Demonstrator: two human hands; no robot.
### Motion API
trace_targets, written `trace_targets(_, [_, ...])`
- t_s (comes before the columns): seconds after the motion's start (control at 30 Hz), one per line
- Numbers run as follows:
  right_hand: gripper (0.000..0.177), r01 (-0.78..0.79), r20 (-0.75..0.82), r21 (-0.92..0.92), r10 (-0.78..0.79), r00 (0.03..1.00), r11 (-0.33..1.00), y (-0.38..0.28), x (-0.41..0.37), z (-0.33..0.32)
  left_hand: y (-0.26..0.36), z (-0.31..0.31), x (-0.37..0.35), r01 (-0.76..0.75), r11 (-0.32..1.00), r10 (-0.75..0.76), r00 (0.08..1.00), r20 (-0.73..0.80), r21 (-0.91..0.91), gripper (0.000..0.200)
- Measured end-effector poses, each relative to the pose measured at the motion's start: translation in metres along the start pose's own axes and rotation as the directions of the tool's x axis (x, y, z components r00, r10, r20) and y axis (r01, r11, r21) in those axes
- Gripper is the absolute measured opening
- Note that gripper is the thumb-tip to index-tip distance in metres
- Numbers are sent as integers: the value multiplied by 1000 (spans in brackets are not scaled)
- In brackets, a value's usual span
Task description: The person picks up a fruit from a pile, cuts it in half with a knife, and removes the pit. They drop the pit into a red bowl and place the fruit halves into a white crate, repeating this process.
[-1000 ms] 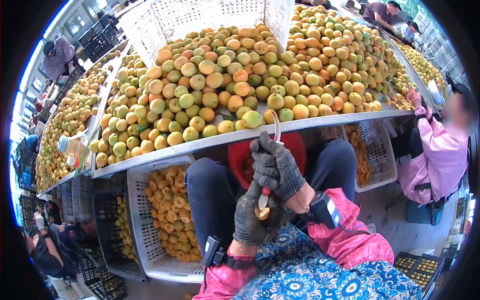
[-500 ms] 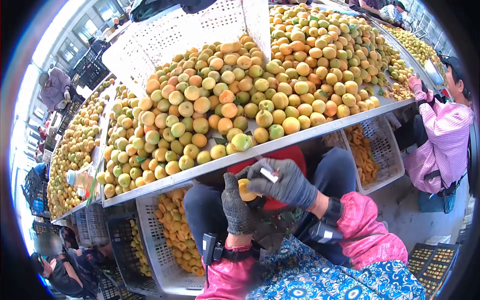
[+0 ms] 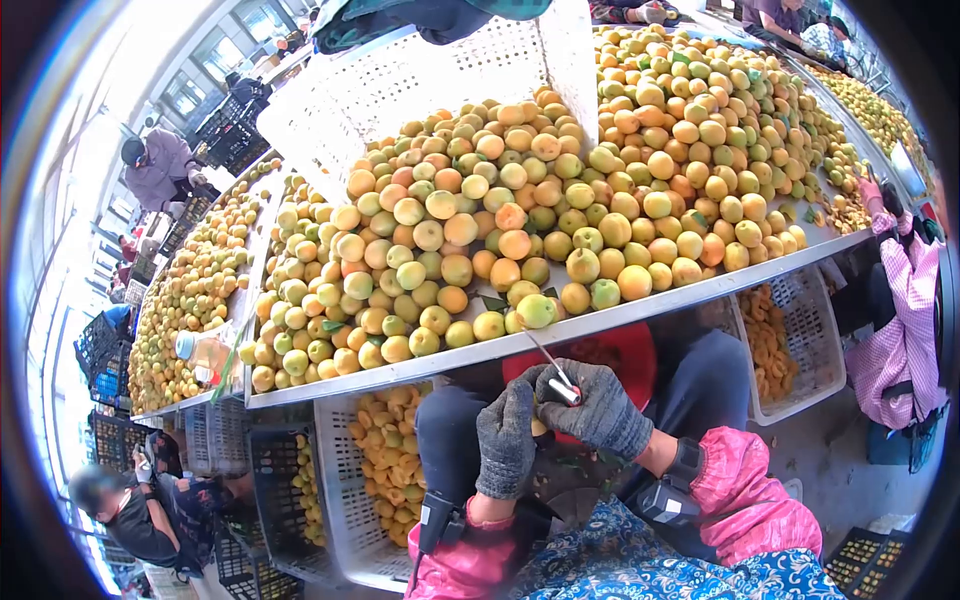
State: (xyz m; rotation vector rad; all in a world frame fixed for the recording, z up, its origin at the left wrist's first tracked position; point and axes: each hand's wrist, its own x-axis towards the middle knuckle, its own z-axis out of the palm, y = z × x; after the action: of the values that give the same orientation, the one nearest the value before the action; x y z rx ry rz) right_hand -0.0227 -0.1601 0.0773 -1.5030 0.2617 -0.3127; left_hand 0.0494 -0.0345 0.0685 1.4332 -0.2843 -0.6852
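My right hand, in a grey knit glove, is closed around a small knife; its thin blade points up toward the table edge and its pale handle lies across the fingers. My left hand, in a matching glove, presses against the right one with its fingers closed. Between them an apricot shows only as a small yellowish patch; the gloves hide the rest. Just beyond the hands, a metal-edged table carries a heap of whole apricots. Under the hands is a red container, partly hidden.
A white crate of halved apricots stands at my left, beside a black crate. Another white crate stands at my right. A tipped white basket rests on the table. Co-workers sit on both sides.
Both hands have shifted slightly right and lower in view and drawn together. The apricot, plainly visible before, is now mostly covered. The knife blade now shows more clearly, pointing up.
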Motion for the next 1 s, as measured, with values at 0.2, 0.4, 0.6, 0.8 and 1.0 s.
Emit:
trace_targets(0.2, [29,221,106,-426,-194,975,877,-4,0,4,-9,-6,-3,-290,911,283,957,66,292,44])
trace_targets(0.4, [19,117,-35,78,-114,993,990,-3,2,-11,18,-15,4,323,825,-328,942,72,-463,74])
trace_targets(0.6, [24,156,-17,-680,-228,974,716,14,5,-32,37,-45,3,337,807,-334,938,96,-484,62])
trace_targets(0.8, [20,11,11,-595,-6,1000,804,-2,0,-35,75,-120,-1,-54,967,118,961,-249,248,47])
trace_targets(1.0, [36,43,66,-678,2,998,733,13,-5,-39,105,-196,88,-146,284,583,811,-50,948,31])
